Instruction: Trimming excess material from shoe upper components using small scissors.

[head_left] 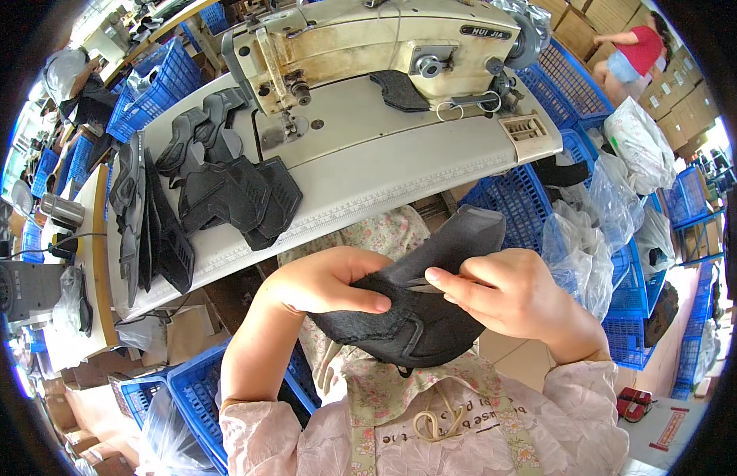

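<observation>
Over my lap, in front of the sewing machine's table, I hold a black shoe upper (444, 337) with a fuzzy edge and a stitched fold. My left hand (332, 279) is closed on its left side, thumb on top and fingers behind. My right hand (503, 289) pinches a thin, pale metal tool (420, 282), perhaps small snips. Its tip rests against the middle of the upper; most of it is hidden by my fingers.
A sewing machine (352, 51) stands on the pale table (360, 174). Black cut pieces (225, 194) pile up at its left; another black piece (398, 90) lies beside scissors (469, 101). Blue crates (507, 202) flank me. A person in red (640, 51) is at the far right.
</observation>
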Demonstrator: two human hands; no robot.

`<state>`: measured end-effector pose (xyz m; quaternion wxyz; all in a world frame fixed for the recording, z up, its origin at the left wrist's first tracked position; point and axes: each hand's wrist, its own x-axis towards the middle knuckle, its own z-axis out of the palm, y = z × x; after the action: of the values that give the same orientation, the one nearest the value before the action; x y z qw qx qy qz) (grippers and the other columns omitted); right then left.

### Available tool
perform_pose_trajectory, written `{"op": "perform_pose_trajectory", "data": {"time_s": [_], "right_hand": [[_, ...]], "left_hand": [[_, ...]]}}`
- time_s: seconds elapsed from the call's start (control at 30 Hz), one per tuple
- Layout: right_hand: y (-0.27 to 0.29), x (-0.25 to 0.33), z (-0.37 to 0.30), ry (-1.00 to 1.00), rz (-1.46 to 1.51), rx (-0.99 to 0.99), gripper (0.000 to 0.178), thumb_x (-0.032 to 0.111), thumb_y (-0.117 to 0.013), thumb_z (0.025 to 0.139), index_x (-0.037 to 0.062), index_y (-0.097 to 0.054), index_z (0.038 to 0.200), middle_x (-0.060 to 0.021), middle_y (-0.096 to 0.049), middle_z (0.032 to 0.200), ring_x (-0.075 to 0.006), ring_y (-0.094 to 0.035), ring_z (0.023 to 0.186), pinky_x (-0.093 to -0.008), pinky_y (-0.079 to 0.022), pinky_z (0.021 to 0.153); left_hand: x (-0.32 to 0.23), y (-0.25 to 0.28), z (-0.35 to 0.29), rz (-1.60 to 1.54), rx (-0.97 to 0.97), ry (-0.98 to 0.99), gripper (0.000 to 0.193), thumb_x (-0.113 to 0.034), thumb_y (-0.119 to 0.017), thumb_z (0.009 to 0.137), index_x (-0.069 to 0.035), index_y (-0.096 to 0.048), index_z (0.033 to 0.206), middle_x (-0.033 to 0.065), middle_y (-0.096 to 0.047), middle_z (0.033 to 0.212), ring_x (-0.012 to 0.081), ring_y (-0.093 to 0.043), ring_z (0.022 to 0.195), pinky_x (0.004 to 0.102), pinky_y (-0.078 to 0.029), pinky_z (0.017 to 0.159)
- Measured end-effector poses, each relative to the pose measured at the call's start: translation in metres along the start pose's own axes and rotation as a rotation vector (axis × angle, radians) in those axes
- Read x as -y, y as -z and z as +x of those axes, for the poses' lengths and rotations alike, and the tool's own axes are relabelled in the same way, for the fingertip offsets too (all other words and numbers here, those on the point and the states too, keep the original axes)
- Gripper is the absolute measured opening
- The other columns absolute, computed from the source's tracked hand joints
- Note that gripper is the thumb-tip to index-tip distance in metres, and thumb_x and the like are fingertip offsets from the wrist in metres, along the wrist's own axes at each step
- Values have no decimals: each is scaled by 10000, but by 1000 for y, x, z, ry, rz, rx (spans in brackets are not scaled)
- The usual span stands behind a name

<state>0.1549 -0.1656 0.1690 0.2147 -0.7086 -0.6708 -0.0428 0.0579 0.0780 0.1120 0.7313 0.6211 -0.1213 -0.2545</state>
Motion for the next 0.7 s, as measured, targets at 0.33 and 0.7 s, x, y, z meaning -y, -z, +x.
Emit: {"op": "perform_pose_trajectory", "data": {"time_s": [0.33, 0.7], "right_hand": [[6, 4, 5, 135, -250, 91, 415, 142, -582, 697, 95, -624, 1107, 17, -431, 671, -94, -491, 527, -240, -429, 453], [12, 3, 4, 91, -215, 114, 430, 139, -583, 690, 86, -618, 1115, 11, -397, 664, -93, -477, 521, -236, -406, 448]], "left_hand": [[1, 2, 3, 34, 5, 51, 351, -132, -649, 813, 68, -561, 1088, 54, -616, 964, 114, -520, 903, 268, -424, 824], [3, 2, 4, 33, -41, 43, 346, -177, -660, 806, 46, -587, 1061, 52, -625, 892, 107, -516, 858, 270, -426, 794]]}}
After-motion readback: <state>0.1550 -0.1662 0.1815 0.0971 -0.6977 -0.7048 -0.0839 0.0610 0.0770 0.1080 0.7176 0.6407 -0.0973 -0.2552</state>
